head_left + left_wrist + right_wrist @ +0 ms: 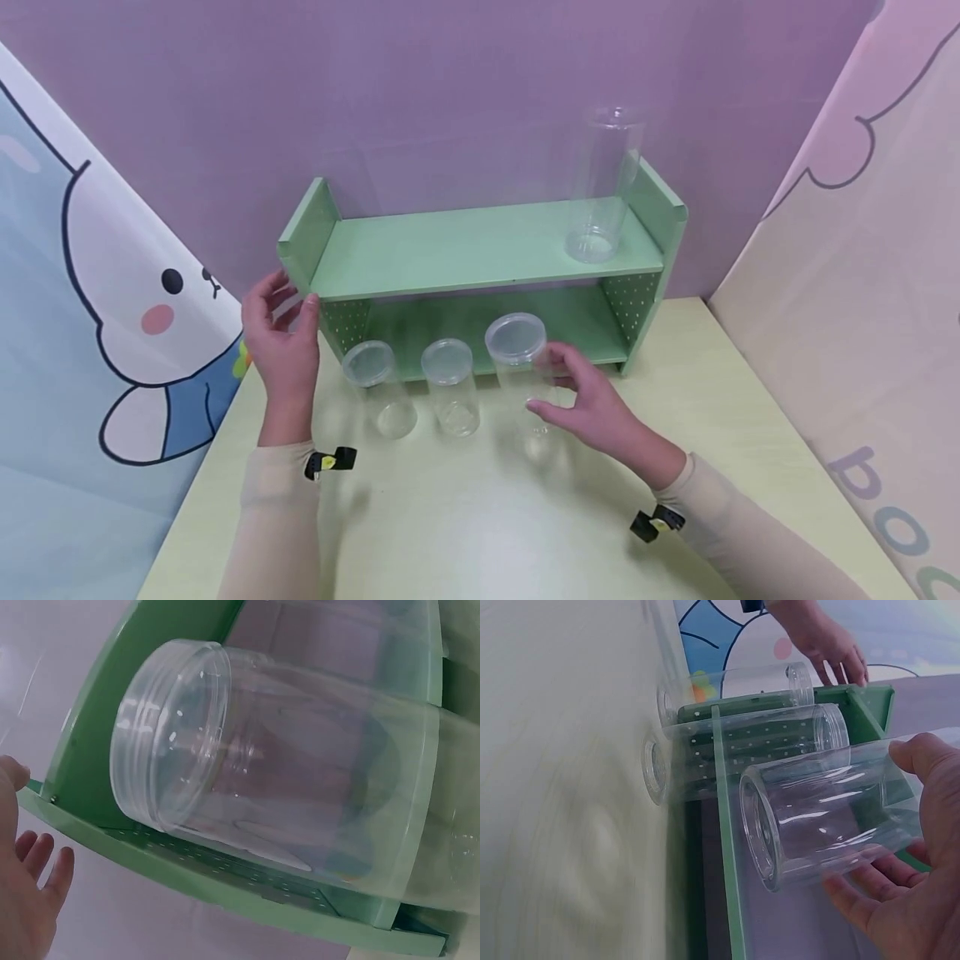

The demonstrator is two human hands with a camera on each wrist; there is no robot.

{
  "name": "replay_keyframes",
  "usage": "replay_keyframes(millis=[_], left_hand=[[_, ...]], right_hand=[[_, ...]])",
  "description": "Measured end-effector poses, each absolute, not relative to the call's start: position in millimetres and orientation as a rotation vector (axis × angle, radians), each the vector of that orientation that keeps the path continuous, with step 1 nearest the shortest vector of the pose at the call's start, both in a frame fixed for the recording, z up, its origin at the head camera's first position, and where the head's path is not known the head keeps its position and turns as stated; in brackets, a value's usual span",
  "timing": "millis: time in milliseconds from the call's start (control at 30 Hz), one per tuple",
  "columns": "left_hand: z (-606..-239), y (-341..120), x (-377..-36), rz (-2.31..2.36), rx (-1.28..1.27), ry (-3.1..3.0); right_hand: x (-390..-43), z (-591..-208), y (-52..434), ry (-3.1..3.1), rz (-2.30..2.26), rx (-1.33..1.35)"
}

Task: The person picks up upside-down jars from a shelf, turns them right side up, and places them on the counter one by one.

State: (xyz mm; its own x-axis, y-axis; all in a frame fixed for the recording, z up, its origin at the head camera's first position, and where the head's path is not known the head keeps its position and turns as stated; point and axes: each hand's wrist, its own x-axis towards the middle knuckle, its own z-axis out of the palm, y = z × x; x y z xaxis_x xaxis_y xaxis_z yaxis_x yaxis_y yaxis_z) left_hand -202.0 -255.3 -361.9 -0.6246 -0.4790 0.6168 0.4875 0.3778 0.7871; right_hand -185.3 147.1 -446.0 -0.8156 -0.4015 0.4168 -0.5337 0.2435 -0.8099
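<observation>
Left to right: the left hand [281, 342], fingers relaxed and holding nothing, rests at the green shelf's [480, 250] left end; two short clear jars [382, 387] stand on the counter [480, 517]; the right hand [592, 404] wraps loosely around the taller lidded jar [521, 367] before the lower shelf. Thin clear plastic, judged light, stiff, slippery; best gripped around the mid-wall below the lid. A tall cylinder [603, 183] stands on the top shelf at the right.
</observation>
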Motion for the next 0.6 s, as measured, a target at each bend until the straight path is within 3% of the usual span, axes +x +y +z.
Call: replay_keyframes(millis=[600], left_hand=[[-393.3, -282.9, -229.9, -1.318, -0.034, -1.782]], right_hand=[[-188.9, -452.1, 141.8, -2.354, 1.741, 0.877]])
